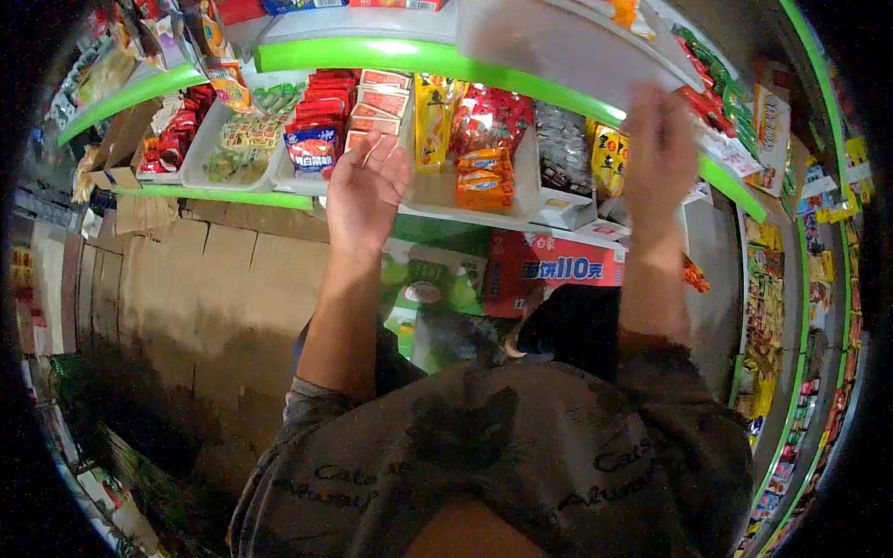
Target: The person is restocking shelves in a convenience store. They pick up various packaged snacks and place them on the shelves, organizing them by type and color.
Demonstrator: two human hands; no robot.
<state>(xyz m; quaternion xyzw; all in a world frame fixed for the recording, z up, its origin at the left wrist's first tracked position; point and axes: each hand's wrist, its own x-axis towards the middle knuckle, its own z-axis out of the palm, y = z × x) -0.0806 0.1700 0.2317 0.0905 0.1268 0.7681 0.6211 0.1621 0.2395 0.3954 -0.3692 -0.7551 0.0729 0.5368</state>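
My left hand [370, 185] is palm up with loosely bent fingers, in front of red-and-white packets [380, 97] on a shelf. A thin pale line shows by its fingers; I cannot tell what it is. My right hand [659, 139] is blurred, raised beside the green shelf edge, right of yellow packets [609, 157]; its fingers and any hold are unclear. Above and left of it is a blurred, pale, bin-like shape [558, 56]. Between the hands lie a yellow pouch [430, 122], red shiny packets [492, 118] and orange packets [485, 178] in a clear tray.
A green-edged upper shelf [363, 54] runs across above the trays. At left are a white tray of small packets [234, 150] and red packets [174, 136]. Flattened cardboard [230, 279] covers the floor. A red carton [558, 265] sits below; stocked shelves [764, 300] stand at right.
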